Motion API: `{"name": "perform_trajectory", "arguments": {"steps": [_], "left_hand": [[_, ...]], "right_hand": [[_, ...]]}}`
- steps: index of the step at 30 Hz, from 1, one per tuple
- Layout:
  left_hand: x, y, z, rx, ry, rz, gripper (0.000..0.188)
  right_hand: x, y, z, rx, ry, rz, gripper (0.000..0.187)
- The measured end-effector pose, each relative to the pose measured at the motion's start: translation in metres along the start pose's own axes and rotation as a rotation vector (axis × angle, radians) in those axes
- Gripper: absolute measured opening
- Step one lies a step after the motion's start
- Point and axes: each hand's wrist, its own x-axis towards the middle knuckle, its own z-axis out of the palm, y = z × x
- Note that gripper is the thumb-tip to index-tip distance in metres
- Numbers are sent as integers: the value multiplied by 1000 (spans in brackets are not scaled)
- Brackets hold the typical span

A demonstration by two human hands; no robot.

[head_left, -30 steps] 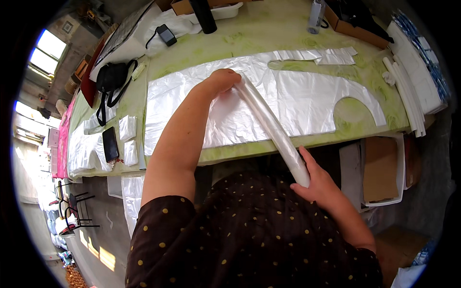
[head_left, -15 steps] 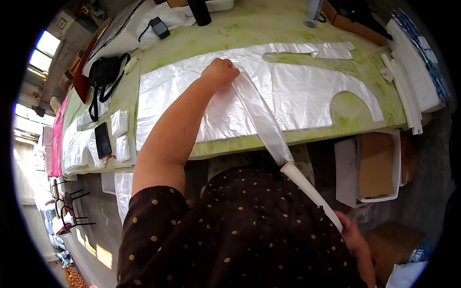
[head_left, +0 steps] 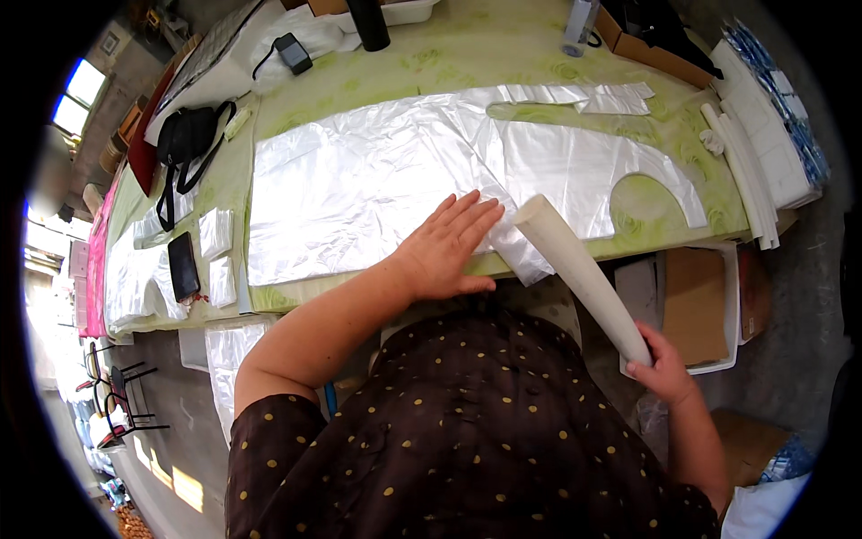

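A thin, shiny white plastic gown point(head_left: 359, 180) lies spread over the table, with a rounded neck cutout toward the right and one long sleeve strip point(head_left: 615, 98) along its far side. Over the near edge hangs another strip end point(head_left: 525, 259). My left hand point(head_left: 452, 244) is held out flat above the gown's near part, fingers stretched and holding nothing; whether it touches the plastic I cannot tell. With my right hand point(head_left: 666, 366) I grip a white tube point(head_left: 579, 269) by its lower end. The tube slants up and left, its wide upper end close to the hanging strip.
White rolls point(head_left: 741, 175) and stacked packs point(head_left: 777, 126) line the table's right end. At the left are a black bag point(head_left: 187, 135), a phone point(head_left: 183, 266) and folded plastic packets point(head_left: 215, 234). A dark bottle point(head_left: 366, 22) stands at the back. Below the right edge sits a bin with cardboard point(head_left: 693, 305).
My left hand has come nearer and opened from a closed grip on the plastic strip. The tube has risen in my right hand, and the strip no longer stretches to its upper end.
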Motion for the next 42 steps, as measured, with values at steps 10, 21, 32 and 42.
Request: {"name": "perform_trajectory", "arguments": {"steps": [10,21,32,42], "left_hand": [[-7,1,-4,-18,29,48,83],[-16,6,10,101,-6,192,75],[-16,22,5,113,133,22,83],[-33,10,19,-119,568,33,98]], "right_hand": [[43,-27,-23,-156,182,-164,67],[159,-84,8,-911,161,-540,57],[246,-94,-12,-1007,486,-414,55],[156,-62,-29,-892,271,-602,57]]}}
